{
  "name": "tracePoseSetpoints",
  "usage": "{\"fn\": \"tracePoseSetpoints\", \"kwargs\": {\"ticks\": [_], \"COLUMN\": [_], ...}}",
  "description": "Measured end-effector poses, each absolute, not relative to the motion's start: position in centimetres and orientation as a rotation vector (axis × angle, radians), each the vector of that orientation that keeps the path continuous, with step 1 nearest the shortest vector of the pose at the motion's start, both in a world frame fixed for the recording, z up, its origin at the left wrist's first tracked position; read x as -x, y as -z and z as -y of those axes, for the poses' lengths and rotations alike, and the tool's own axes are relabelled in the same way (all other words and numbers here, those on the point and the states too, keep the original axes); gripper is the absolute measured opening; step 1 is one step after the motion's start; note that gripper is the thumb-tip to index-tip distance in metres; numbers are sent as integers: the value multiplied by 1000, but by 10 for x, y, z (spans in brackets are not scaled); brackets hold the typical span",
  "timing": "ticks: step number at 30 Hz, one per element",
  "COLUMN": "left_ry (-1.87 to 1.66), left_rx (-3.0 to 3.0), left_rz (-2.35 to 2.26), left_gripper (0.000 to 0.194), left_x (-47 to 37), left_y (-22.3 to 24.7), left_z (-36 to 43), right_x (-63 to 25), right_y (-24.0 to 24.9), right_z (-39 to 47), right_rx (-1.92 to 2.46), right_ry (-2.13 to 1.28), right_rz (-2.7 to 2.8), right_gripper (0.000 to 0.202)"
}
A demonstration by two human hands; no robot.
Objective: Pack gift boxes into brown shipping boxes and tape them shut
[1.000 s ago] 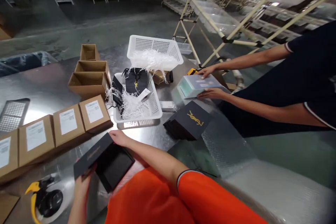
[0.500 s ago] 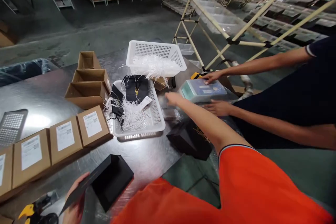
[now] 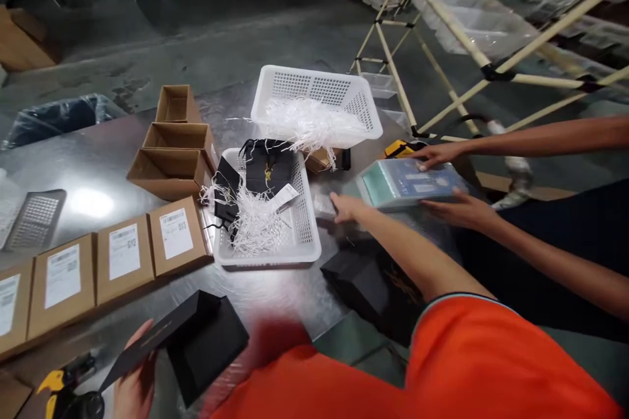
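My left hand (image 3: 133,387) grips the raised lid of an open black gift box (image 3: 209,344) low in the view; the box looks bare inside. My right hand (image 3: 348,207) reaches across the metal table, its fingers closed at the right end of a small clear plastic-wrapped pack (image 3: 324,205). Just left of that pack stands a white basket (image 3: 308,245) holding black gift bags (image 3: 269,173) and white shredded paper (image 3: 258,222). A black bag or box (image 3: 368,278) lies under my right forearm, partly hidden.
A co-worker's hands (image 3: 437,157) hold a wrapped blue-and-green package (image 3: 413,182) at right. Another white basket (image 3: 366,101) with shredded filler stands behind. Open cartons (image 3: 170,170) and labelled cartons (image 3: 122,252) line the left. A yellow-black tape dispenser (image 3: 56,383) sits lower left.
My right hand has come down and closed at the clear pack's end. My left hand keeps the black box. The view has shifted, so the surroundings sit differently.
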State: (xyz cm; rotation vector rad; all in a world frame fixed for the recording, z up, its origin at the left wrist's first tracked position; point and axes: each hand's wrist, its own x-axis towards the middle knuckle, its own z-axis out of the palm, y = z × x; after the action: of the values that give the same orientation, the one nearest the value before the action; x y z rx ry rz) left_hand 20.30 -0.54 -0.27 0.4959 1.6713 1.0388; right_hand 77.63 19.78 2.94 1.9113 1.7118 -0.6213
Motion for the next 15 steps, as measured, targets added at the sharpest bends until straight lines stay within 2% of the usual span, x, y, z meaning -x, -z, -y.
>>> {"fn": "tracePoseSetpoints", "kwargs": {"ticks": [3,6,9,13,15], "left_ry": [-1065,-1066,-1084,-1017,-828], "left_rx": [-509,-533,-459,-228,-169], "left_rz": [-1657,-1674,-1679,-1807,-1785], "left_gripper": [53,55,57,35,28], "left_x": [-202,-204,-208,-214,-217], "left_y": [9,7,-3,-17,-26], "left_z": [1,-6,-5,12,23], "right_x": [-801,-803,-774,-699,-657], "right_y": [-77,-125,-154,-158,-147], "right_z": [-191,-169,-138,-92,-70], "right_rx": [-2021,-2238,-2384,-2336,-2067], "right_ry": [583,734,1230,2112,2239], "right_rz": [-1819,-2043,-2298,-2252,-2272], "right_gripper": [71,72,78,78,82]}}
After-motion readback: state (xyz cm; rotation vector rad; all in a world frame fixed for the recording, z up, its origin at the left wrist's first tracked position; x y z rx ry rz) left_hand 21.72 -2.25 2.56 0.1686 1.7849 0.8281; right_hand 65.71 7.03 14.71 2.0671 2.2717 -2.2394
